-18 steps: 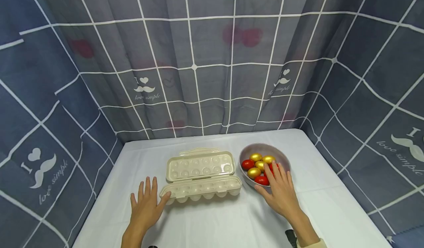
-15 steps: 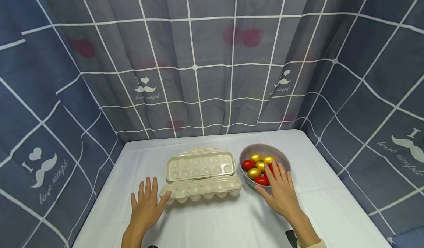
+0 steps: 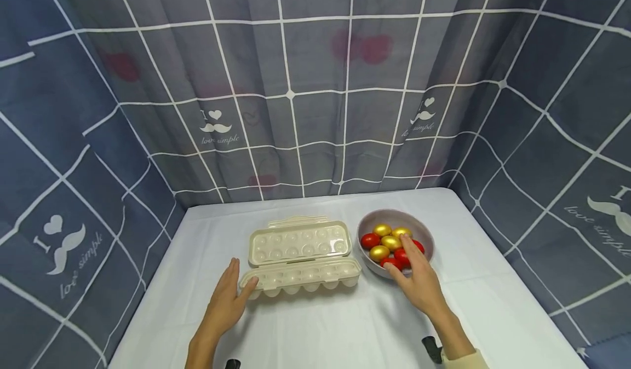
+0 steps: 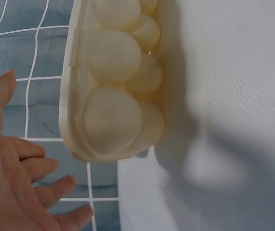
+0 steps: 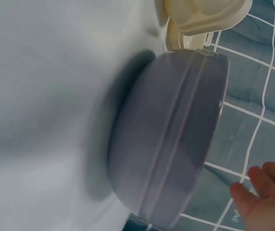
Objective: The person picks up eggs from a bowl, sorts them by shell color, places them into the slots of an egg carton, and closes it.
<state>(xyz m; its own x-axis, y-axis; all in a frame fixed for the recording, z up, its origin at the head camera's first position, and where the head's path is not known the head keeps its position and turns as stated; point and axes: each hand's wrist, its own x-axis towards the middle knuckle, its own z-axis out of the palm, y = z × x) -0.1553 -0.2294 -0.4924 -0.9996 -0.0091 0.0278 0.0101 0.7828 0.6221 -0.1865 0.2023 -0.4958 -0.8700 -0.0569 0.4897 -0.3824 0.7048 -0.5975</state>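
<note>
An egg carton [image 3: 300, 276] lies with its lid up, its cups showing no eggs in the head view. My left hand [image 3: 225, 302] is at the carton's left end, fingers extended and thumb near the corner; in the left wrist view the hand [image 4: 26, 183] is apart from the carton [image 4: 113, 115]. A round bowl [image 3: 428, 237] to the right holds several gold eggs [image 3: 391, 242] and red eggs [image 3: 370, 241]. My right hand [image 3: 425, 287] hovers over the bowl's near right side, fingers relaxed, holding nothing; the right wrist view shows its fingers [image 5: 245, 197] beside the bowl [image 5: 161, 139].
A white cloth [image 3: 315, 330] covers the table. Grey-blue curtains with white grid lines [image 3: 315, 111] stand behind it and at both sides. The bowl is just right of the carton.
Both hands have turned onto their sides, with the left fingers closer together. The right hand has shifted slightly, showing more of the red eggs. The head view has tilted slightly.
</note>
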